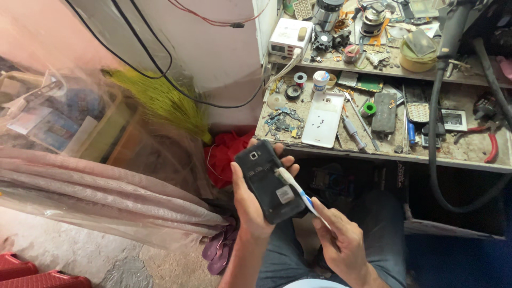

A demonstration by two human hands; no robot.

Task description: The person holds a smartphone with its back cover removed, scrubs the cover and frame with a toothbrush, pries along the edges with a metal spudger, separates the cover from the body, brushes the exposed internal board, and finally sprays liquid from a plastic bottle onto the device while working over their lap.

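Two hands work over the lap, below the cluttered workbench [384,152] where a white back cover [322,120] lies. The left hand [250,205] grips an opened black phone [269,181], palm under it, fingers wrapped round its edges. The right hand [341,240] pinches a toothbrush [296,189], bristles on the phone's exposed inside. Hard scrubbing could, I judge, dislodge small parts; the phone might slip to the floor.

The dusty bench [469,154] carries a white phone back cover [323,119], a dark phone cover [384,112], a screwdriver [353,133], red-handled pliers [488,140], green tape roll [368,109] and small circuit parts [282,121].
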